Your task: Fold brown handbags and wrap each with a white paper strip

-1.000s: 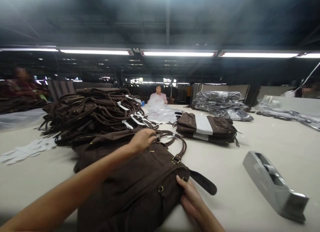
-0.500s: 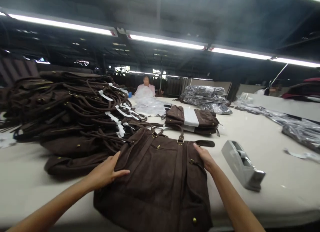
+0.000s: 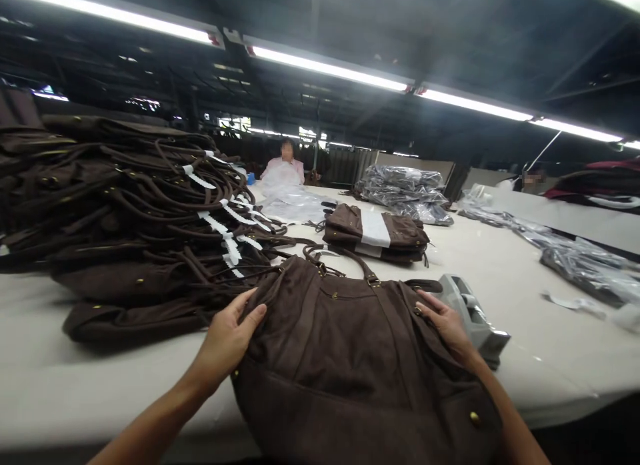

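A dark brown bag [image 3: 350, 358] with two looped handles and brass studs lies at the near edge of the white table [image 3: 535, 331], its lower part nearest me. My left hand [image 3: 233, 331] grips its upper left side, thumb on the front and fingers around the edge. On the upper right side, my right hand [image 3: 447, 325] is closed on the bag, by a metal ring. The bag's handles point away from me, toward a smaller stack of brown bags [image 3: 405, 235] wrapped with a white band.
A high pile of brown bags [image 3: 100, 218] with white tags fills the left. The grey tape dispenser [image 3: 463, 298] stands just beyond my right hand. Plastic-wrapped goods [image 3: 400, 185] lie farther back, with more along the right. A person [image 3: 283, 168] sits across the table behind clear plastic.
Both hands and the bag have shifted to the right, and the bag's front has bulged and creased. My right hand now overlaps the tape dispenser in view. The camera view has turned slightly.
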`<act>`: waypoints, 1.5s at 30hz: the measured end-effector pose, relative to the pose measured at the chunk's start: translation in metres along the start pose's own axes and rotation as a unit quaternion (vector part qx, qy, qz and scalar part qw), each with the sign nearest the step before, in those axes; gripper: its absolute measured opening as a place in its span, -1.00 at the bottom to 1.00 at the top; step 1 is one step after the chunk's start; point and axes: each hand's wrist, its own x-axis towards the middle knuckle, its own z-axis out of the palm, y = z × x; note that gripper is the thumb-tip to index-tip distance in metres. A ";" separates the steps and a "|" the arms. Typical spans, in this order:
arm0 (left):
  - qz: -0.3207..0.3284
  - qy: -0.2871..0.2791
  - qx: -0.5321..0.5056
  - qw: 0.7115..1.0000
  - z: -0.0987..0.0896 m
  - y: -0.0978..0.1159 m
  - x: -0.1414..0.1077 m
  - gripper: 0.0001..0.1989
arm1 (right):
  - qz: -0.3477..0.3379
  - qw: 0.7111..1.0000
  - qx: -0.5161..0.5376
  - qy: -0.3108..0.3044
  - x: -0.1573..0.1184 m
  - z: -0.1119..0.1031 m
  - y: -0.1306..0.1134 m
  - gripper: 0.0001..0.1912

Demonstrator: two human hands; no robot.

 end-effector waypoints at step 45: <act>0.300 -0.214 0.413 0.833 0.009 -0.089 0.028 -0.36 | -0.013 0.975 -0.158 -0.158 -0.073 -0.034 -0.009 -0.69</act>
